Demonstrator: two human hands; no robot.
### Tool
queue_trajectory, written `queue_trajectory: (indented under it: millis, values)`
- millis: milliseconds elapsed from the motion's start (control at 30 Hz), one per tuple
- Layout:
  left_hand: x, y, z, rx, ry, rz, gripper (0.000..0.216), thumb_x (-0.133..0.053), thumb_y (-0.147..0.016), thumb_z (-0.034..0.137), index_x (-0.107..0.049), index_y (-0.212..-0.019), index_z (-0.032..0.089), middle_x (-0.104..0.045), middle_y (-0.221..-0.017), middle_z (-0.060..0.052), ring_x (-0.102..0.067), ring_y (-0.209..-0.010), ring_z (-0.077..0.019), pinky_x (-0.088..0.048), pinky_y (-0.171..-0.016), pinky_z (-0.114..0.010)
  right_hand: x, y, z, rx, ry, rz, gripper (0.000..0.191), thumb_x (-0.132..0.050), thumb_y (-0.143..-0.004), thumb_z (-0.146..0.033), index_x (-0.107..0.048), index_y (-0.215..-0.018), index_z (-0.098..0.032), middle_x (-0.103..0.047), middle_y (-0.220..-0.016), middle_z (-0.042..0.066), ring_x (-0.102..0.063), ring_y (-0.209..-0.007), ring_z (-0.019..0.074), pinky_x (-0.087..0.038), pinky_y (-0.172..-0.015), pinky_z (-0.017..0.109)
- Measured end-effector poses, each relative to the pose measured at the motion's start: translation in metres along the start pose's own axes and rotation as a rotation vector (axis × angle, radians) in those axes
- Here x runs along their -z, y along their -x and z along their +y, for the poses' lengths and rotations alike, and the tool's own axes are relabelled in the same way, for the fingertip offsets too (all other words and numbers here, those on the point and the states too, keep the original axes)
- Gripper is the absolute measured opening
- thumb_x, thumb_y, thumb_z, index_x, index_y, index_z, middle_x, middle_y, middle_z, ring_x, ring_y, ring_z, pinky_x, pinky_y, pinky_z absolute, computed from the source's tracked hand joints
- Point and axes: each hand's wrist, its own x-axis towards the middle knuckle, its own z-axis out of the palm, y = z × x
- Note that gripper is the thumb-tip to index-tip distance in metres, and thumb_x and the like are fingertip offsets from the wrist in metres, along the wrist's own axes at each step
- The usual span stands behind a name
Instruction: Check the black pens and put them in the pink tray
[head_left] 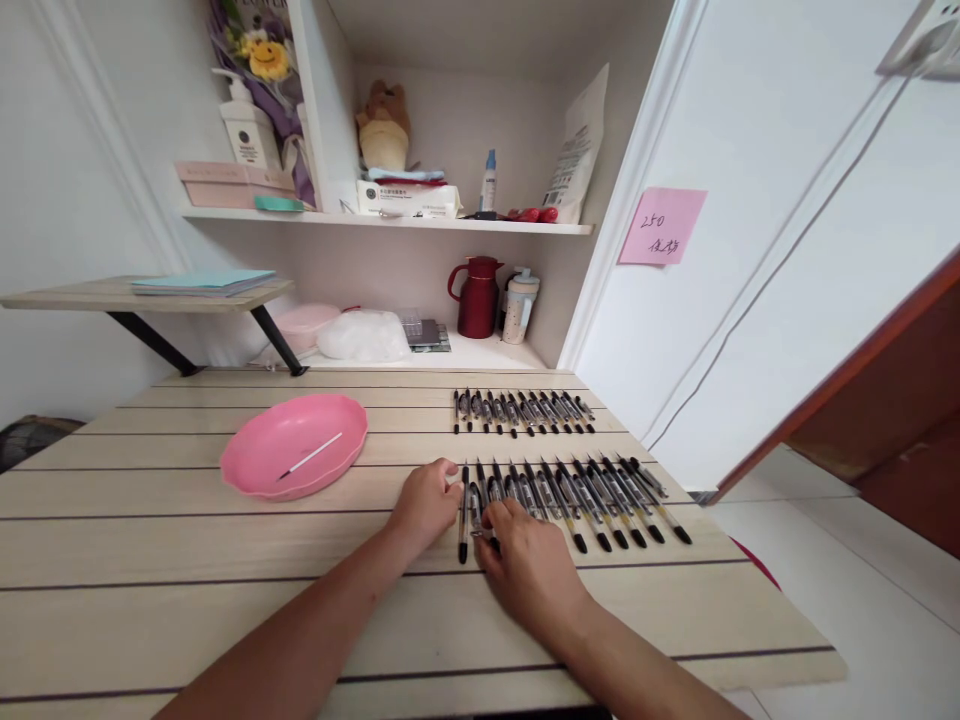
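My left hand [426, 505] rests on the table with its fingers curled, right beside the leftmost pen [463, 515] of the nearer row. Whether anything sits inside those fingers is hidden. My right hand [529, 555] bends over the left part of the same row, its fingers closed around a pen whose dark end [493, 543] shows by the thumb. Stretching to the right is the rest of the nearer row of pens [592, 500], clear-barrelled with black ends and caps lying between them. Behind it lies a second row of similar pens [521, 410].
A pink scalloped bowl [244, 475] on the left holds a thin white refill [311, 457] with a dark end. Toward the back stand a red jug [478, 298] and a pale bottle [520, 306]. A raised wooden shelf [90, 292] overhangs the table's back left.
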Motion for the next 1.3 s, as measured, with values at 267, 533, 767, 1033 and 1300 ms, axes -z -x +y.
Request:
queue_trajectory:
  millis: [267, 533, 767, 1033, 1300]
  values:
    - [-0.001, -0.001, -0.001, 0.000, -0.094, -0.014, 0.026, -0.050, -0.073, 0.020, -0.060, -0.096, 0.016, -0.062, -0.061, 0.000, -0.057, -0.058, -0.0127, -0.038, -0.062, -0.023, 0.001, 0.001, -0.001, 0.001, 0.007, -0.013, 0.008, -0.045, -0.077, -0.023, -0.052, -0.079, -0.020, -0.057, -0.079, 0.002, -0.054, -0.064, 0.0139, -0.024, -0.052, 0.025]
    - [-0.001, -0.001, -0.001, -0.036, -0.143, -0.005, 0.026, -0.049, -0.073, 0.021, -0.060, -0.096, 0.016, -0.062, -0.061, 0.000, -0.058, -0.057, -0.0126, -0.039, -0.061, -0.024, -0.001, 0.000, 0.000, 0.026, -0.002, -0.035, 0.013, -0.043, -0.079, -0.022, -0.056, -0.077, -0.020, -0.058, -0.078, 0.002, -0.054, -0.065, 0.0129, -0.025, -0.053, 0.025]
    - [-0.001, -0.001, -0.002, -0.050, -0.153, 0.002, 0.026, -0.048, -0.073, 0.022, -0.061, -0.095, 0.016, -0.062, -0.060, 0.000, -0.057, -0.054, -0.0123, -0.038, -0.060, -0.024, 0.001, 0.001, 0.002, -0.012, 0.028, -0.026, 0.018, -0.041, -0.082, -0.025, -0.056, -0.076, -0.019, -0.059, -0.076, 0.003, -0.054, -0.063, 0.0132, -0.024, -0.052, 0.025]
    - [-0.001, -0.001, -0.003, -0.054, -0.151, -0.008, 0.026, -0.048, -0.073, 0.021, -0.060, -0.096, 0.017, -0.062, -0.059, 0.000, -0.056, -0.052, -0.0119, -0.038, -0.059, -0.023, 0.001, -0.001, -0.002, -0.007, 0.029, -0.033, 0.017, -0.042, -0.082, -0.026, -0.055, -0.075, -0.018, -0.059, -0.077, 0.004, -0.055, -0.063, 0.0141, -0.024, -0.051, 0.025]
    - [0.001, 0.000, -0.005, -0.058, -0.137, -0.010, 0.027, -0.046, -0.073, 0.021, -0.059, -0.097, 0.016, -0.061, -0.060, 0.000, -0.056, -0.049, -0.0106, -0.039, -0.056, -0.022, 0.014, 0.013, 0.012, -0.060, -0.090, 0.015, 0.015, -0.045, -0.081, -0.026, -0.056, -0.073, -0.020, -0.059, -0.073, 0.001, -0.054, -0.063, 0.0126, -0.026, -0.053, 0.023]
